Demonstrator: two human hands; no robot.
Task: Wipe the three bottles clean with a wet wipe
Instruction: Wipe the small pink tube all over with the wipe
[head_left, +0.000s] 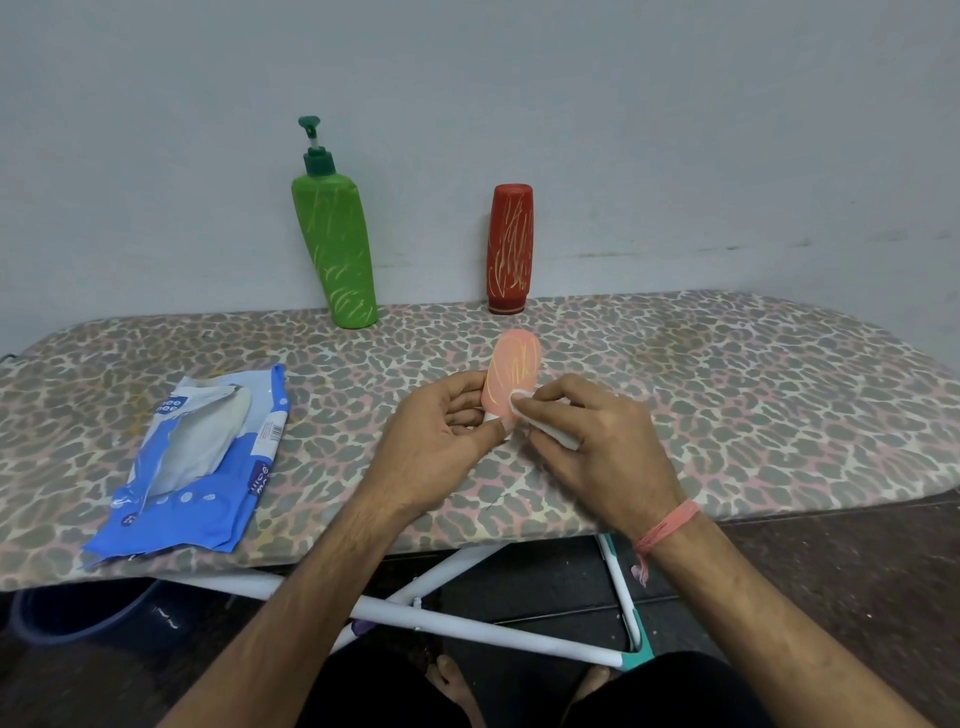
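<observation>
Surface: leopard-print bench against a pale wall.
Left hand: we see its fingers curled round the lower end of the pink bottle, held tilted above the bench.
Right hand: fingers pinch a white wet wipe against the pink bottle's side.
Other bottles: green pump bottle and red bottle stand at the back, well apart.
Packet: blue wipe pack lies torn open at left; we cannot tell what it holds.

Board: leopard-print ironing board cover, spread under and all around the fingers.
Legs: white crossed tubes with a teal foot, below the fingers.
Wall: plain grey, behind the board.
Wristband: pink thread.
</observation>
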